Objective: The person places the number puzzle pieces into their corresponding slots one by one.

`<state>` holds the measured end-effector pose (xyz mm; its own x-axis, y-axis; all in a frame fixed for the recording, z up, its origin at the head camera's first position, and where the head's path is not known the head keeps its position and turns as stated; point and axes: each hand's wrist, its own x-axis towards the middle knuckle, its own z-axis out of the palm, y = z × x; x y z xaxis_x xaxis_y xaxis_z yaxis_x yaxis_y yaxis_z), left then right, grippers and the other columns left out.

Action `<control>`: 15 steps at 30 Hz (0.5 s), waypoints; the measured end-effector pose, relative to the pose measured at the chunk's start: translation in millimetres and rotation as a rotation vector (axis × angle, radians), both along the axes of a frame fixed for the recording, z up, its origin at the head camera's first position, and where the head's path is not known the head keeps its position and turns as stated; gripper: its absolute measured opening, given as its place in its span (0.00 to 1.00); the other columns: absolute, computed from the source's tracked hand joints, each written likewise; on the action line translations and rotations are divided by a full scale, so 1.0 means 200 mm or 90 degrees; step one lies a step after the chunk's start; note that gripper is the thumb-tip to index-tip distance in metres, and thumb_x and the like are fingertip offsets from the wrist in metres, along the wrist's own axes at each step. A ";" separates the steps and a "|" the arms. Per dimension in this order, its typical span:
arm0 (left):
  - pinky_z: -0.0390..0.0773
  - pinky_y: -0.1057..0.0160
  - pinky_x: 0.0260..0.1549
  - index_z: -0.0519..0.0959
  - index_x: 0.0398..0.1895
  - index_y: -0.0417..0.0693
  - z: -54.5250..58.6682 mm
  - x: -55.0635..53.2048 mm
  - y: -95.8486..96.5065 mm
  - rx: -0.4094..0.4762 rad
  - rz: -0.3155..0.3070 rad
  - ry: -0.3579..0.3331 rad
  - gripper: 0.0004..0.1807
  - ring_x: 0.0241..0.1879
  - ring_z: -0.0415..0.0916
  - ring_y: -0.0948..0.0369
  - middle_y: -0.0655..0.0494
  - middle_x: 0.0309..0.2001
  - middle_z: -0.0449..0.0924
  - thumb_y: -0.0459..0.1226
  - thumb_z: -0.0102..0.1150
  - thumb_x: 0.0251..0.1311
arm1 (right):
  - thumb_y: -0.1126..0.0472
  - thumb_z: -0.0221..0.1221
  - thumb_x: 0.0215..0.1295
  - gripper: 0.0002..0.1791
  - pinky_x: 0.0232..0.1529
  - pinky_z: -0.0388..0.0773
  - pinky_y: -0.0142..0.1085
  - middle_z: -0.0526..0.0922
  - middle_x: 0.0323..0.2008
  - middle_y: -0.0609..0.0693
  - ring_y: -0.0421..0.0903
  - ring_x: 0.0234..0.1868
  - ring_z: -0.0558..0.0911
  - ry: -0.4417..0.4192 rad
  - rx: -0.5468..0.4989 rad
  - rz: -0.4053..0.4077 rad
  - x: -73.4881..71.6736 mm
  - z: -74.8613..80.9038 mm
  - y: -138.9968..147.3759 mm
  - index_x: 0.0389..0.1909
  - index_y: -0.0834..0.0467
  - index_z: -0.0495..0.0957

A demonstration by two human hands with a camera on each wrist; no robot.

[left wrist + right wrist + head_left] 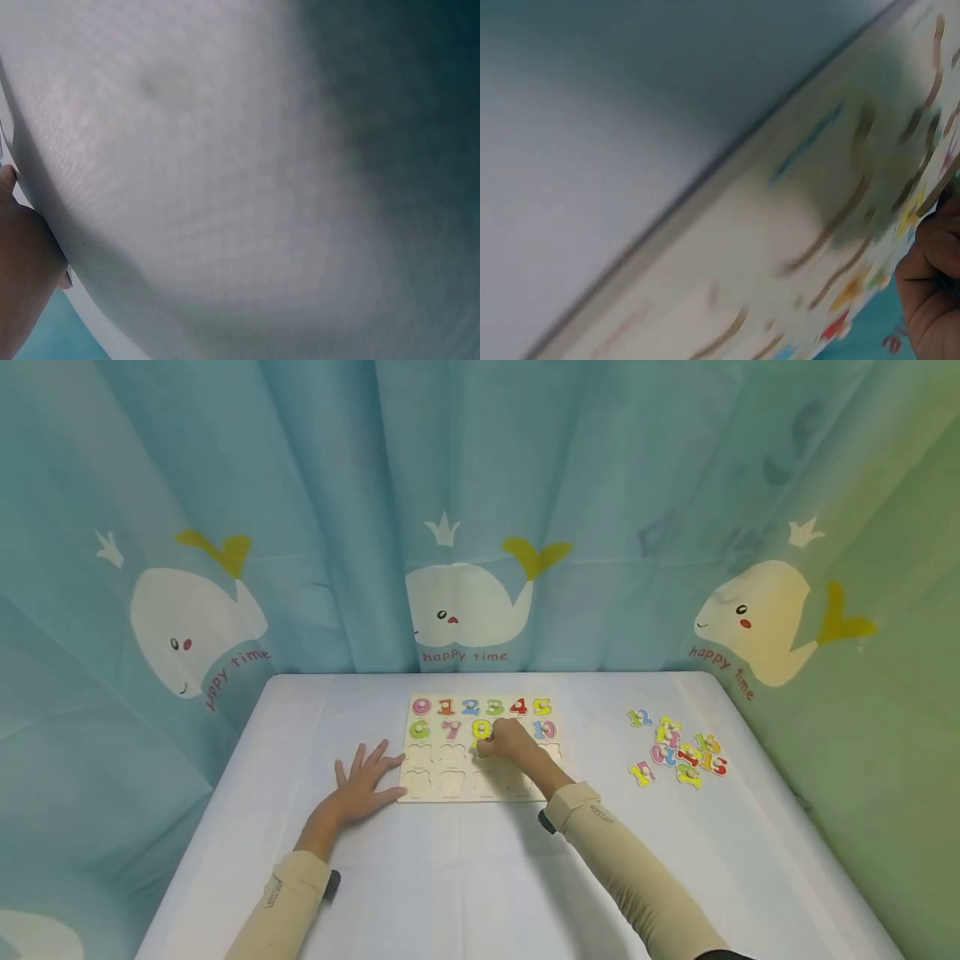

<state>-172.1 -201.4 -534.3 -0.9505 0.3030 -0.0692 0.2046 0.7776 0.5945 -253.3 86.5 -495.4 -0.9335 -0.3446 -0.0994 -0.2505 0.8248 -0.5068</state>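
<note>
A wooden number puzzle board [465, 797] lies flat on the table, with number pieces 0 to 7 seated in its upper rows. My left hand [363, 789] rests on the table with fingers spread, its thumb and index fingertip at the board's left edge. Over the middle of the board, my right hand [513, 745] pinches a yellowish number piece [478, 749] just below the piece 9-like yellow number [481, 728]. That hand covers part of the second and third rows. In the right wrist view the fingers [934, 281] curl around the piece's edge [939, 191].
On the right of the white table [465, 877] lies a loose heap of several colourful number pieces [688, 755]. Two stand a little apart, a green-blue piece [639, 718] and a yellow-purple piece [642, 773]. A blue whale-print curtain [465, 485] hangs behind the table.
</note>
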 end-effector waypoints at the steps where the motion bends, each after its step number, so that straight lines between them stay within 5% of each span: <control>1: 0.18 0.31 0.54 0.67 0.66 0.51 0.00 0.00 0.00 0.000 0.002 -0.002 0.34 0.69 0.27 0.36 0.42 0.73 0.44 0.54 0.57 0.59 | 0.63 0.57 0.51 0.22 0.13 0.47 0.27 0.51 0.06 0.40 0.35 0.11 0.50 -0.007 -0.007 -0.003 0.01 -0.01 -0.04 0.07 0.53 0.56; 7: 0.19 0.30 0.54 0.66 0.67 0.51 0.01 0.00 -0.01 -0.012 -0.001 0.000 0.34 0.69 0.27 0.36 0.42 0.73 0.44 0.54 0.57 0.59 | 0.64 0.58 0.51 0.21 0.12 0.49 0.27 0.55 0.07 0.41 0.35 0.11 0.53 0.010 -0.046 -0.003 0.05 -0.03 -0.25 0.09 0.54 0.57; 15: 0.20 0.30 0.53 0.65 0.67 0.51 0.02 0.00 -0.01 -0.020 -0.008 -0.008 0.35 0.69 0.27 0.36 0.42 0.73 0.43 0.55 0.56 0.60 | 0.61 0.60 0.56 0.21 0.13 0.52 0.28 0.57 0.08 0.42 0.37 0.11 0.55 -0.022 -0.003 -0.006 0.06 -0.05 -0.45 0.11 0.55 0.60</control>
<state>-173.0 -203.2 -530.5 -0.9454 0.3128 -0.0911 0.2075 0.7937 0.5718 -241.4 -2.9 -505.6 -0.9325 -0.3367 -0.1304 -0.2251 0.8245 -0.5192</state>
